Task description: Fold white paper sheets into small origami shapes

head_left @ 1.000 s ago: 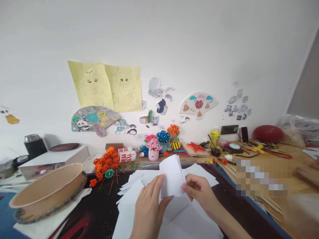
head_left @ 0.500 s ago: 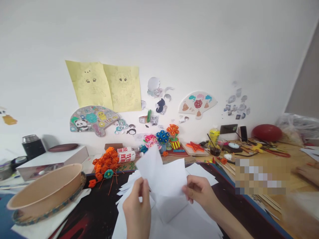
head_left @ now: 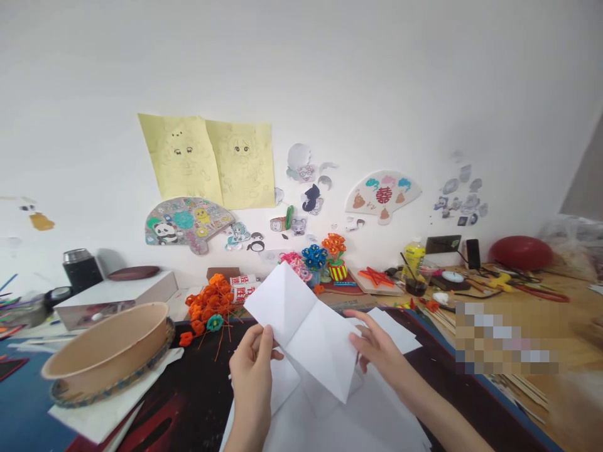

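Observation:
A creased white sheet of paper point(head_left: 315, 342) is held up in front of me, bent along a fold so that two squarish panels show. My left hand point(head_left: 254, 370) pinches its left edge between thumb and curled fingers. At the right edge, the thumb and fingers of my right hand point(head_left: 374, 348) close on the paper, the index finger stretched along it. Below both hands lies a spread of loose white sheets point(head_left: 358, 430) on a dark mat point(head_left: 188, 402). Part of that pile is hidden behind the held sheet.
To the left, a round beige basin point(head_left: 108, 345) sits on white paper. Behind the mat are orange pipe-cleaner flowers point(head_left: 214, 298) and a striped flower pot point(head_left: 338, 271). On the right stand a yellow bottle point(head_left: 414, 256) and a cup of dark liquid point(head_left: 415, 285), near thin wooden sticks point(head_left: 522, 392).
The held paper has turned and opened out, its panels now slanting down to the right. Both hands still grip its edges. The view has shifted slightly left.

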Available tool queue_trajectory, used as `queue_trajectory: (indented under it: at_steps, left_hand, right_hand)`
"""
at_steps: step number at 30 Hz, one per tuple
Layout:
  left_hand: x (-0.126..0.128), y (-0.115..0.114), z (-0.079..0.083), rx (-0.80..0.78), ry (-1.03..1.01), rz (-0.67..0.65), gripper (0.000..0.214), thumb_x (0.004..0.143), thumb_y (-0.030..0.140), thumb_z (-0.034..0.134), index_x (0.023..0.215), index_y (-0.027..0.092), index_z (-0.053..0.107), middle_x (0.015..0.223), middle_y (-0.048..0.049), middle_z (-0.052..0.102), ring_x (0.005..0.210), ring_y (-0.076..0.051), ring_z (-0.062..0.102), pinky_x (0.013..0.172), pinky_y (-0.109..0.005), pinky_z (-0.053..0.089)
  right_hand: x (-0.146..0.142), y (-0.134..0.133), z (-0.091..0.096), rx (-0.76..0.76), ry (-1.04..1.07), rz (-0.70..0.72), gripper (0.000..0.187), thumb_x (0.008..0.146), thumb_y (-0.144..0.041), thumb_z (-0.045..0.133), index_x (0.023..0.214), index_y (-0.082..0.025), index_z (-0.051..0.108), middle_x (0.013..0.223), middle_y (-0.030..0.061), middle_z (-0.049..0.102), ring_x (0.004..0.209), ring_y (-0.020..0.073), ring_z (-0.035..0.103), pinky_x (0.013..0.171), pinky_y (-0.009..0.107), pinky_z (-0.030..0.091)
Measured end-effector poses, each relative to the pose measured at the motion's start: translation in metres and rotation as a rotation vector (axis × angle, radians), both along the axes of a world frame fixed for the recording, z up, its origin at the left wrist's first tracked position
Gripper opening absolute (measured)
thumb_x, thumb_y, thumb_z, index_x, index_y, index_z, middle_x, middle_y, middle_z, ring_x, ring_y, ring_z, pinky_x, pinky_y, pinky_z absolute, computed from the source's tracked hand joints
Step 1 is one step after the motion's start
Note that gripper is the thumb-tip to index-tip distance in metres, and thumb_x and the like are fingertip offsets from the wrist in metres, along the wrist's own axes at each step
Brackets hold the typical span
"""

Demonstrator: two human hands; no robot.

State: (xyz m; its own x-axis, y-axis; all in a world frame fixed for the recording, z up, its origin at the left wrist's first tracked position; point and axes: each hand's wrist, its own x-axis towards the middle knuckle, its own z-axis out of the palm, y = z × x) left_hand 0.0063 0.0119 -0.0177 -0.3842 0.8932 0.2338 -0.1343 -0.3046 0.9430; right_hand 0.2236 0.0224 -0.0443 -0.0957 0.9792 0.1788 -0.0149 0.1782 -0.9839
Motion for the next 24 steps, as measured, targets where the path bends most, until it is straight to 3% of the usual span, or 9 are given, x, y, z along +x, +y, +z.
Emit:
queue_trajectory:
  at_steps: [5, 10, 17, 24]
  left_hand:
    - [0.001, 0.001, 0.003, -0.068, 0.082, -0.219, 0.028, 0.07, 0.043, 0.069, 0.069, 0.016, 0.062, 0.056, 0.001, 0.058, 0.054, -0.013, 0.052, 0.047, -0.021, 0.045]
    - [0.003, 0.004, 0.0, -0.095, 0.171, -0.397, 0.029, 0.072, 0.044, 0.067, 0.069, 0.015, 0.062, 0.055, 0.0002, 0.058, 0.055, -0.014, 0.056, 0.047, -0.021, 0.044]
    - [0.004, 0.004, -0.001, -0.105, 0.114, -0.516, 0.035, 0.071, 0.048, 0.07, 0.077, 0.014, 0.067, 0.054, -0.0008, 0.06, 0.053, -0.014, 0.056, 0.047, -0.023, 0.047]
    - [0.009, -0.007, 0.005, -0.115, 0.023, -0.573, 0.031, 0.075, 0.045, 0.069, 0.079, 0.014, 0.068, 0.056, -0.0001, 0.058, 0.053, -0.011, 0.052, 0.05, -0.021, 0.045]
  right_hand:
    - [0.009, 0.0, 0.008, -0.083, 0.002, -0.106, 0.051, 0.083, -0.058, 0.054, 0.12, -0.023, 0.056, 0.088, 0.0029, 0.06, 0.075, 0.018, 0.055, 0.064, 0.028, 0.043]
    - [0.009, 0.002, 0.004, 0.054, -0.055, -0.074, 0.045, 0.078, -0.053, 0.064, 0.109, -0.021, 0.065, 0.09, 0.0052, 0.061, 0.082, 0.0207, 0.056, 0.069, 0.029, 0.044]
    - [0.009, 0.002, 0.0, 0.13, -0.017, -0.147, 0.028, 0.072, -0.041, 0.074, 0.088, -0.02, 0.064, 0.084, 0.0034, 0.06, 0.074, 0.018, 0.054, 0.062, 0.027, 0.043]
    - [0.009, 0.0, -0.001, 0.073, 0.087, -0.128, 0.027, 0.071, -0.037, 0.077, 0.088, -0.022, 0.062, 0.08, -0.0002, 0.057, 0.07, 0.0143, 0.051, 0.055, 0.023, 0.037]
